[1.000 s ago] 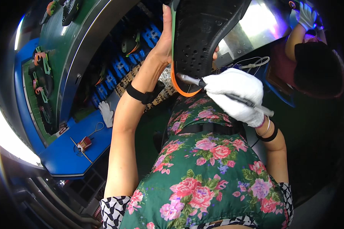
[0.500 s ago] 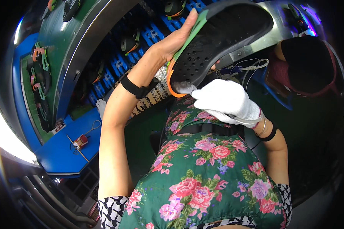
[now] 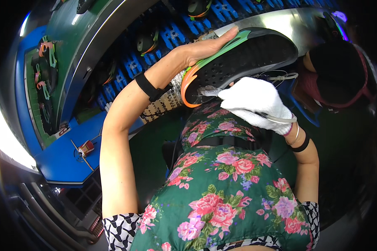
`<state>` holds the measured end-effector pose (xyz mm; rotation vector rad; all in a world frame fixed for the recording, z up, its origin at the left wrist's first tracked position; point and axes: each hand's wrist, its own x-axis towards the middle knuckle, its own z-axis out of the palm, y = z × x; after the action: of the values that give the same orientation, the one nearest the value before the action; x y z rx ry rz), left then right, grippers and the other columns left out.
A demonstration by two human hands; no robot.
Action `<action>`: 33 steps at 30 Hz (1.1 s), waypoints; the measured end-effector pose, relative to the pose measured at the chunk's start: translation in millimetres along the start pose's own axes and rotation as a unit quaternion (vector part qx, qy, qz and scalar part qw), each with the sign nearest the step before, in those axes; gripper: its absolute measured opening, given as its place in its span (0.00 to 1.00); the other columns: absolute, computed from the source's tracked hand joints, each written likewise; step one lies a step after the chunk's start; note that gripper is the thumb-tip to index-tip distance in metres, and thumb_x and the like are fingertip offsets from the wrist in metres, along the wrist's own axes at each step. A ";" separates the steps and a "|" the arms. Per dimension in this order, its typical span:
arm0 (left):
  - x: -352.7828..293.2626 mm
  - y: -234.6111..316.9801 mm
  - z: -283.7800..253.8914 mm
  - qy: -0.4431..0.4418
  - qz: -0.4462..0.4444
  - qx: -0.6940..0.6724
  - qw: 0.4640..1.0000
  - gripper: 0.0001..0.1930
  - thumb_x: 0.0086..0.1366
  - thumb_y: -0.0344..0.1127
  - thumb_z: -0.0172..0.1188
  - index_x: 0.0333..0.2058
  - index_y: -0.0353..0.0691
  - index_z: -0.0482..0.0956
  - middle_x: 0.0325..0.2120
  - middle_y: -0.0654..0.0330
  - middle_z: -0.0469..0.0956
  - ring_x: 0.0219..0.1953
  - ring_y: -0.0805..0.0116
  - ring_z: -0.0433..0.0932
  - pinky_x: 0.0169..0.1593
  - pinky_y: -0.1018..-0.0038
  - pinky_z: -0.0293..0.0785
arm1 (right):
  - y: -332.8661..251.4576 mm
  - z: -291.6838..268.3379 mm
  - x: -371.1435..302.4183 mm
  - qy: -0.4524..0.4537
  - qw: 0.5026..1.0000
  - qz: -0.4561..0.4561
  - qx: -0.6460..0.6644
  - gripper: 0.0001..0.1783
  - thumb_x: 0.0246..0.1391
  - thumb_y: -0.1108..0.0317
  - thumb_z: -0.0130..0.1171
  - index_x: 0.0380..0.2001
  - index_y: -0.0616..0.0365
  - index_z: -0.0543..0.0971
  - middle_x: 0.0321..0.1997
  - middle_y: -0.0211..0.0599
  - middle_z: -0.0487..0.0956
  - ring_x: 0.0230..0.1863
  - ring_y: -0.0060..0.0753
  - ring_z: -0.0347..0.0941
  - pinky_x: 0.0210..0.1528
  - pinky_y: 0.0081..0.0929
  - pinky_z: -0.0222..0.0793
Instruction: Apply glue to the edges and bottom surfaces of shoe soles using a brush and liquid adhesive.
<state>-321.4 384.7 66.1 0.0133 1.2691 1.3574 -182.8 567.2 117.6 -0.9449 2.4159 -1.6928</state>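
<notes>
My bare left hand (image 3: 202, 50) grips a shoe sole (image 3: 255, 54) along its far left edge, with the thumb stretched over the rim. The sole is black inside with small holes, and its rim runs from green to orange at the heel. My right hand (image 3: 255, 102), in a white knit glove, is closed round a small brush (image 3: 209, 90). Its pale bristles touch the inside of the heel; the glove hides the handle. Some fingertips show from under the sole, between it and the glove.
Beyond the sole, blue racks (image 3: 171, 37) carry several dark shoe parts behind a curved metal edge (image 3: 92, 54). On the left blue table (image 3: 67, 165) stands a small red pot (image 3: 87, 147) with a stick across it. A person (image 3: 337, 75) in dark clothing sits at right, near white cables (image 3: 285, 77).
The sole has tilted, its toe end coming lower and nearer. The brush has shifted slightly right and up inside the heel, and my right hand moved with it.
</notes>
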 end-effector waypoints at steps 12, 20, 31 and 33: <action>-5.3 -101.5 15.3 -0.082 0.066 -0.442 0.891 0.30 0.79 0.56 0.42 0.58 0.34 0.77 0.50 0.51 0.83 0.47 0.55 0.85 0.54 0.58 0.83 | -15.5 -20.8 -21.8 0.257 0.950 0.162 0.072 0.10 0.52 0.79 0.70 0.39 0.64 0.88 0.44 0.43 0.88 0.45 0.33 0.85 0.51 0.29 0.80; -20.3 -85.8 54.2 0.019 0.104 -0.291 0.951 0.30 0.78 0.53 0.45 0.63 0.30 0.71 0.60 0.42 0.75 0.60 0.45 0.77 0.65 0.47 0.73 | -8.6 -43.2 -25.4 0.167 0.982 0.041 -0.083 0.12 0.53 0.72 0.69 0.42 0.57 0.88 0.44 0.41 0.88 0.46 0.43 0.85 0.50 0.39 0.79; -41.6 -64.6 66.5 -0.131 0.203 -0.541 0.805 0.41 0.70 0.67 0.52 0.64 0.33 0.70 0.61 0.44 0.75 0.62 0.46 0.75 0.70 0.51 0.66 | -41.9 -32.9 -20.3 0.298 0.943 0.001 -0.150 0.14 0.47 0.78 0.73 0.40 0.65 0.87 0.39 0.43 0.88 0.37 0.39 0.84 0.41 0.33 0.80; -39.1 -91.6 55.9 -0.136 0.185 -0.579 0.782 0.43 0.68 0.67 0.55 0.65 0.32 0.70 0.60 0.44 0.76 0.61 0.48 0.76 0.70 0.53 0.67 | -52.4 -39.3 -14.5 0.299 0.941 0.001 -0.160 0.12 0.46 0.79 0.73 0.38 0.64 0.87 0.37 0.43 0.88 0.36 0.38 0.84 0.40 0.33 0.80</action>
<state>-209.8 363.6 54.5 -0.3998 0.0167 2.1992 -161.7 596.0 174.4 -0.4791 3.1477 -1.8250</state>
